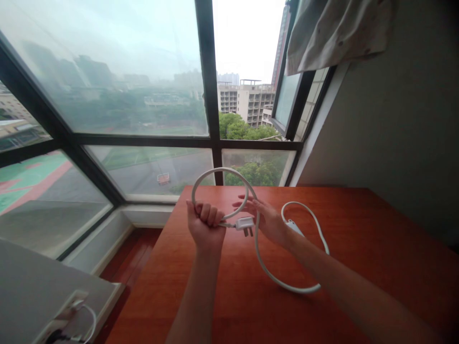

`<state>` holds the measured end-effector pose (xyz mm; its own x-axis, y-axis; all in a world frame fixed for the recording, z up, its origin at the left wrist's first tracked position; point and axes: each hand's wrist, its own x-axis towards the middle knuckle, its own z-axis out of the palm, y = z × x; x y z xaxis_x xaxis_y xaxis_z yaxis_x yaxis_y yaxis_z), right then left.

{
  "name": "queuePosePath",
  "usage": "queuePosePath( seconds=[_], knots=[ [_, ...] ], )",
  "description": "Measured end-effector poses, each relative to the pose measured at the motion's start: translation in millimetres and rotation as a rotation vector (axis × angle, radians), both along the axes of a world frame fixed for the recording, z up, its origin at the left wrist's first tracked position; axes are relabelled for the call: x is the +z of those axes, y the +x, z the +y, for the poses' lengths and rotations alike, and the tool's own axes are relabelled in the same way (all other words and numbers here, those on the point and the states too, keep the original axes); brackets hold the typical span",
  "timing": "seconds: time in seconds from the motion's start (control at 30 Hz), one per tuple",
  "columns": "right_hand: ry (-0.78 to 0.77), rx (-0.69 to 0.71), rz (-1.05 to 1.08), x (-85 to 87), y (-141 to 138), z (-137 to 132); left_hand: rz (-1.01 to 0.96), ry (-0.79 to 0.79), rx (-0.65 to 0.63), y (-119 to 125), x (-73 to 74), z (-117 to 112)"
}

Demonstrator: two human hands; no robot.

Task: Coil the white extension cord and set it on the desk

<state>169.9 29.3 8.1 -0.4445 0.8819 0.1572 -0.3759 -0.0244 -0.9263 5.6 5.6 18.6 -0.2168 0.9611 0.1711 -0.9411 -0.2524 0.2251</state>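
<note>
Head view: left hand (205, 223) fingers grip the white cable (267, 274) near its plug (245, 224), right hand (267, 219) fingers open, over the wooden table (358, 229).

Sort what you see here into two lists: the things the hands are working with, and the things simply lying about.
In hand:
- white cable, looped, gripped in the left hand
- plug, sticking out beside that fist
- right hand, open, touching the loop
- power strip, mostly hidden behind the right wrist

Lying about:
- table
- curtain
- window
- white socket at lower left
</note>
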Motion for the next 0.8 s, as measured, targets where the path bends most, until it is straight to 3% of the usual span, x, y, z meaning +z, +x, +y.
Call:
queuePosePath(
  seconds=[0.07,0.23,0.37,0.43,0.53,0.6,0.63,0.67,0.73,0.8],
  knots=[
    [-0.019,0.004,0.005,-4.1,-7,-3,-0.004,-0.026,0.015,6,-3.5,3],
    [-0.051,-0.281,-0.099,-16.4,-17,0,0.1,-0.083,0.071,23,-10.2,5],
    [-0.029,-0.307,-0.111,-16.5,-12,4,0.331,-0.163,0.17,27,-18.5,5],
    [-0.03,-0.299,-0.094,-14.8,-8,5,0.585,-0.256,0.313,21,-24.6,4],
    [-0.046,-0.288,-0.084,-14.3,-1,8,1.124,-0.335,0.723,7,-29.0,-2],
    [-0.048,-0.28,-0.113,-16.1,2,9,1.524,-0.201,0.955,-3,-25.3,-10],
    [-0.044,-0.271,-0.133,-17.5,3,10,1.716,-0.052,0.975,-6,-21.7,-15],
    [-0.036,-0.262,-0.154,-18.8,4,11,1.901,0.142,0.883,-8,-17.6,-19],
    [-0.013,-0.251,-0.194,-20.5,5,11,2.17,0.477,0.578,-7,-9.9,-25],
    [0.0,-0.25,-0.219,-19.3,5,11,2.349,0.531,0.388,-4,-6.4,-26]
  ],
)
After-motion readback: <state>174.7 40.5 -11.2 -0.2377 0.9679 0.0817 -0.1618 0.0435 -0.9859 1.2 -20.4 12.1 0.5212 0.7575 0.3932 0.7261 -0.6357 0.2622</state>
